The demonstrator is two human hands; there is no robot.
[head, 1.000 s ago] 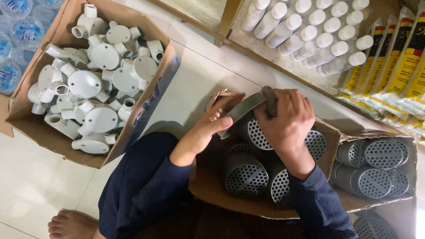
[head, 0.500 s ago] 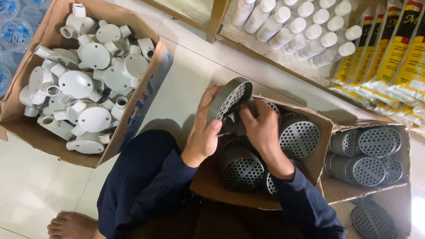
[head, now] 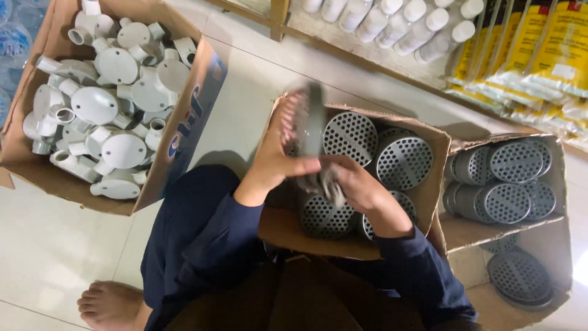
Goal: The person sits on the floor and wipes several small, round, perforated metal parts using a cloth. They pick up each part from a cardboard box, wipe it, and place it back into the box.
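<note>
I had my left hand (head: 278,160) closed around one grey strainer cap (head: 311,119), thumb across its front and fingers behind, holding it on edge above the near-left corner of the open cardboard box (head: 441,144) in front of me. The cap was blurred, so I could not make out its perforated face, only its dark rim. My right hand (head: 352,184) sat just beside it, low over the box, fingers curled on something pale and crumpled; I could not tell whether it was wrapping or a cloth, nor how tightly I gripped it.

To do this step well, I judged the thing was to keep the cap pinched by its rim and not by the holed face, so that nothing bent and my thumb did not slip. Holding it clear of the box edge mattered too, since the flap stood close to my knuckles.

The box under my hands held more caps (head: 349,136) of the same kind, packed on their sides with their holed faces up and touching one another. I reckoned the right hand should steady those neighbours, since a loose one could tip over.

A second box of caps (head: 505,184) stood to my right, and a box of white round pipe fittings (head: 113,104) lay well apart on my left, above my bare foot (head: 110,304) on the tiled floor (head: 55,245).
</note>
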